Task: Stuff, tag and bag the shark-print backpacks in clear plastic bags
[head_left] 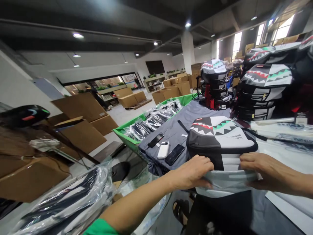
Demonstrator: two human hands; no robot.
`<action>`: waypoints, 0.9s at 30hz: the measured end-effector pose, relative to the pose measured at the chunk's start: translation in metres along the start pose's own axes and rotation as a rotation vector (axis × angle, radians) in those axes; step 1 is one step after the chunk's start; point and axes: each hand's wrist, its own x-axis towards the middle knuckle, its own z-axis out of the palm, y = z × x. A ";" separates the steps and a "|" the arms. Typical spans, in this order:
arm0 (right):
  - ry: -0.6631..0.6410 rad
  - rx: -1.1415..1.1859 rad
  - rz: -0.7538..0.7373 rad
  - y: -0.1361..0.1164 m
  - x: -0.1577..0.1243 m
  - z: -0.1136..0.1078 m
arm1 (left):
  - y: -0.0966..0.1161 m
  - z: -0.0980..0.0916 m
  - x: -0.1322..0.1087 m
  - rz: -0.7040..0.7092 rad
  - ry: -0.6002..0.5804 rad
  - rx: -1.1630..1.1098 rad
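Observation:
A grey and black backpack (220, 137) with a shark-mouth print lies flat on the table, its lower end inside a translucent plastic bag (227, 179). My left hand (193, 172) grips the bag's near edge on the left side of the backpack. On the right side, my right hand (260, 170) holds the same edge. The bottom of the backpack is hidden by the bag and my hands.
On a grey cloth (176, 120) to the left lie a white power bank (163, 150) and two black phones (174, 154). Beyond stand a green bin (146, 124) of bagged items and stacked shark-print backpacks (266, 88). Cardboard boxes (80, 107) fill the left.

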 end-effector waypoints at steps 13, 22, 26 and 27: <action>0.291 -0.108 -0.171 -0.006 0.010 0.000 | -0.010 0.009 0.023 0.054 0.446 0.601; 0.305 -0.102 -0.018 -0.007 -0.003 0.038 | -0.013 0.010 0.007 0.160 0.126 0.447; 0.175 -0.071 -0.139 -0.005 -0.011 0.042 | -0.024 0.029 0.006 0.231 0.359 0.554; 0.178 -0.078 -0.154 -0.003 -0.012 0.041 | -0.025 0.035 0.007 0.228 0.430 0.575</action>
